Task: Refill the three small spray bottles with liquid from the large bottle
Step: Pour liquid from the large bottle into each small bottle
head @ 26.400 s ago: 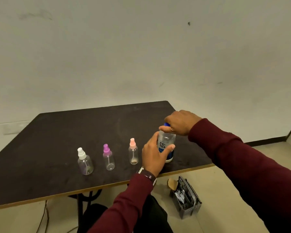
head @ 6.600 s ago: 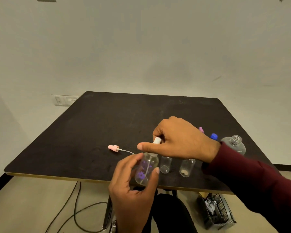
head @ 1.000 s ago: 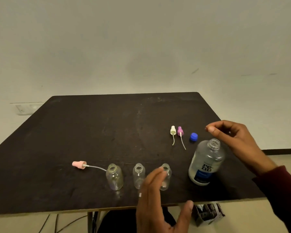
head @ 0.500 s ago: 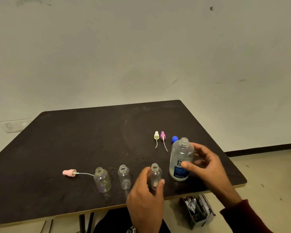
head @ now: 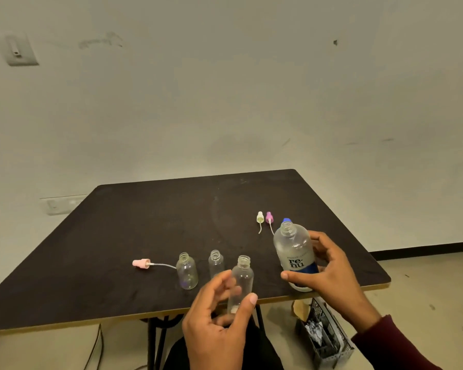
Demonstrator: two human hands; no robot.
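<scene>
My right hand grips the large clear bottle with the blue label, uncapped and lifted slightly off the dark table. My left hand holds one small open bottle raised above the table's front edge. Two more small open bottles stand upright on the table to the left. Their spray tops lie loose: a pink one at the left, a white one and a purple one further back. A blue cap peeks from behind the large bottle's neck.
A small black basket of items sits on the floor under the table's right corner. Cables run on the floor at the left. A wall stands behind the table, with a socket plate at the left.
My left hand has picked the rightmost small bottle up off the table. My right hand has closed round the large bottle and lifted it a little.
</scene>
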